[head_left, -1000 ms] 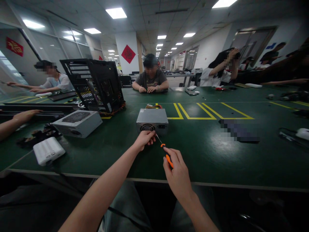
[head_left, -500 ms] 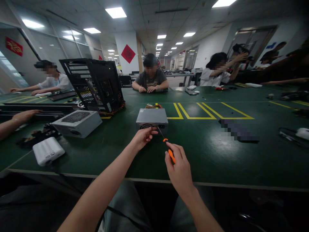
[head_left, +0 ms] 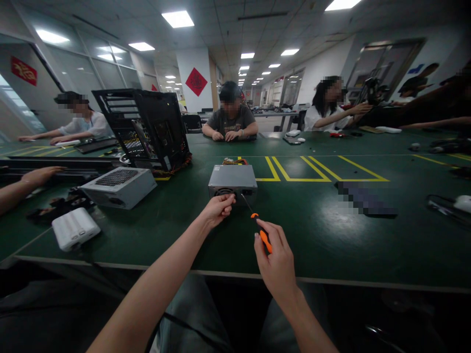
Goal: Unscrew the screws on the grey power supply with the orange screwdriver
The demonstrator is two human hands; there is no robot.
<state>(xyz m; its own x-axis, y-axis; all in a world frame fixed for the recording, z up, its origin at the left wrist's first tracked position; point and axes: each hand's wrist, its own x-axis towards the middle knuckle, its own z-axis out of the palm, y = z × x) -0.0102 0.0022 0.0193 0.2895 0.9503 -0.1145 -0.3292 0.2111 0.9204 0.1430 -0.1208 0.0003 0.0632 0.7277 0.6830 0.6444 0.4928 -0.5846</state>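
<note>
A grey metal computer power supply (head_left: pixel 235 175) sits on the green table in front of me, its fan and socket side facing me and coloured cables (head_left: pixel 235 161) behind it. My right hand (head_left: pixel 275 250) is closed round the orange and black handle of a screwdriver (head_left: pixel 265 240). The screwdriver's shaft slants up and left, its tip near the socket side; whether it touches is too small to tell. My left hand (head_left: pixel 220 210) is at the same side, left of the tip, thumb and fingers pinched together. What the pinch holds, if anything, is hidden.
To the left lie a second power supply (head_left: pixel 119 187), a white power bank (head_left: pixel 75 229) and an open black computer case (head_left: pixel 147 130). Another person's hand (head_left: pixel 42 174) reaches in at far left. A dark, blurred-out flat object (head_left: pixel 366 200) lies right. Co-workers sit across the table (head_left: pixel 312 235).
My left fingers have drawn together into a pinch and moved slightly left, away from the screwdriver tip. My right hand with the screwdriver has shifted slightly right and down.
</note>
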